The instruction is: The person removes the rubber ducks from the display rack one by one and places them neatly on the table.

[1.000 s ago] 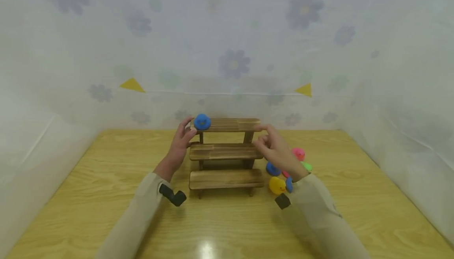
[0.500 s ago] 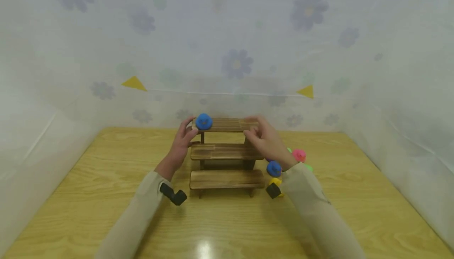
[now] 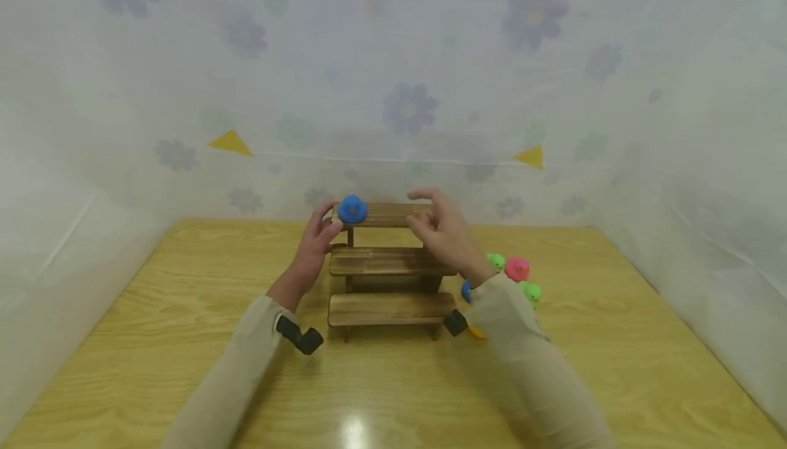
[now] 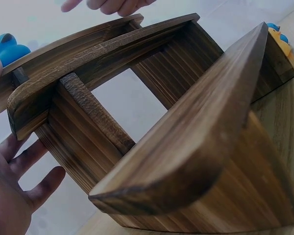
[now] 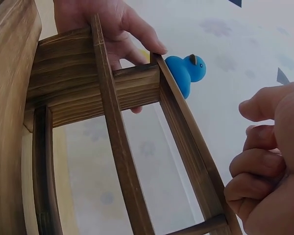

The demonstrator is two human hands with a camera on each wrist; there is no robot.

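Note:
A three-tier wooden display stand (image 3: 392,309) stands on the table. On the left end of its top board sits a blue rubber duck (image 3: 352,209), seen side-on in the right wrist view (image 5: 186,71). My left hand (image 3: 307,254) grips that end of the top board, the thumb close beside the duck and other fingers reaching behind and under it. Above the right part of the same board is my right hand (image 3: 445,234). Its index finger points left while the other fingers are curled in, with nothing held between them.
Right of the stand lie more rubber ducks: a pink one (image 3: 518,269), two green ones (image 3: 530,293), a blue one (image 3: 466,290) and a yellow one (image 3: 477,331), some partly covered by the right sleeve (image 3: 516,319). A flower-printed sheet (image 3: 295,80) hangs behind the table.
My right hand has moved left along the top board from its right end, and slightly up. The left hand and the duck on the board stay in place.

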